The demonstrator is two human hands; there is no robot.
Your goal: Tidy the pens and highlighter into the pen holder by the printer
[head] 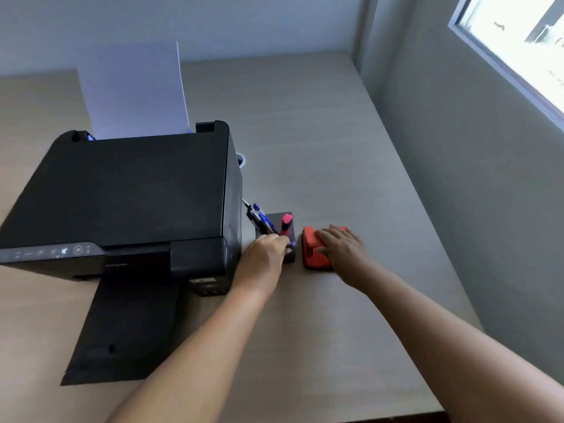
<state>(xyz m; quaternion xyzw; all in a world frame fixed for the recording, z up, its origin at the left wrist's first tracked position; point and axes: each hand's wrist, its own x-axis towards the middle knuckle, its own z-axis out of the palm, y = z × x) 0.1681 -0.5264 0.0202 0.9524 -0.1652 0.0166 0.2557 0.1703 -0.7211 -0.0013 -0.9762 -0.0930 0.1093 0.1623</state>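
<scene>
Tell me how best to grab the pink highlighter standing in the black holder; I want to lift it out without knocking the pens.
Pinch the highlighter by its exposed cap end, coming from above and the right. It stands nearly upright in the pen holder, and the pens lean away on its left, so that side is crowded.

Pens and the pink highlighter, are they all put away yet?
Nearly. Several pens and the highlighter already stand in the pen holder beside the printer. The left hand is at the holder with something bluish at its fingertips. The right hand rests on a red object. No loose pens show.
</scene>
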